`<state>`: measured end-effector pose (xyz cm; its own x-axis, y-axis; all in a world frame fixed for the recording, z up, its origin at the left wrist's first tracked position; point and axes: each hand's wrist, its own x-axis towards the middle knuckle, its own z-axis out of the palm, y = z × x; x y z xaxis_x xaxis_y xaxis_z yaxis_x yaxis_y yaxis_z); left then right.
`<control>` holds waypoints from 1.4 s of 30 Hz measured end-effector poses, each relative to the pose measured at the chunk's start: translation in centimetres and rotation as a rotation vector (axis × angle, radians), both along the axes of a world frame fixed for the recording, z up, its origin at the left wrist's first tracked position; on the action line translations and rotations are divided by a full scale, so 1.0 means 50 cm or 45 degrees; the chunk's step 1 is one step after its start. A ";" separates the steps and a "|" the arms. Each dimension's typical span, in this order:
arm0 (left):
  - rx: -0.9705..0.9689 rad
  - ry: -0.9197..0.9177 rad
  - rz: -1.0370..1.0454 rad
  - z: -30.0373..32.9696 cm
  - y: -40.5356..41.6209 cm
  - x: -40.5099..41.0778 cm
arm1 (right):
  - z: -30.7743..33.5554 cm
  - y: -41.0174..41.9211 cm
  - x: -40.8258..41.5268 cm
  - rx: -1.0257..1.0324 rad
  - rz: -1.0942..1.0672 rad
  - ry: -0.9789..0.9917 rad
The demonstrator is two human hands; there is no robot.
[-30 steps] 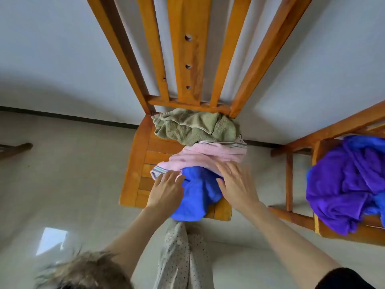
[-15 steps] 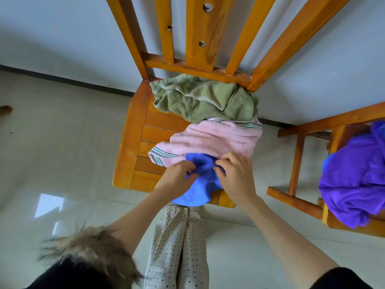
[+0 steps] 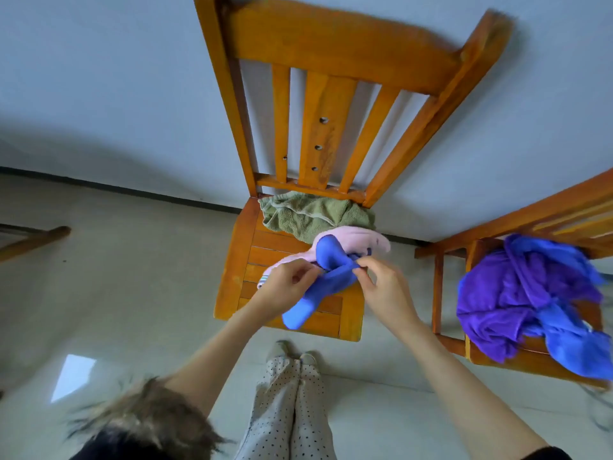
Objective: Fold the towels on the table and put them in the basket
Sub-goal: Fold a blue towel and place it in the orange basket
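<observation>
Between the left hand (image 3: 287, 287) and right hand (image 3: 386, 288) is a royal-blue towel (image 3: 326, 277), beyond them a pale pink towel (image 3: 360, 240) and olive-green towel (image 3: 308, 215) on an orange-brown chair (image 3: 331, 54), below them dotted white trousers (image 3: 285, 406).

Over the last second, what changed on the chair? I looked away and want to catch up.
Both hands went from resting flat on the blue towel to gripping it: the left hand and the right hand now pinch its bunched top and have lifted it off the seat, its lower end hanging. The pink towel was ruffled a little. The green towel and the purple pile on the other chair lie as before.
</observation>
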<state>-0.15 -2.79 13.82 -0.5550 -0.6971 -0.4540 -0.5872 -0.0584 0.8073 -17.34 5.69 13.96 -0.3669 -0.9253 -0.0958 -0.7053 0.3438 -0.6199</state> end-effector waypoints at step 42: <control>-0.914 -0.046 0.043 0.849 -0.053 0.250 | 0.702 -0.176 0.232 -0.362 0.750 -0.421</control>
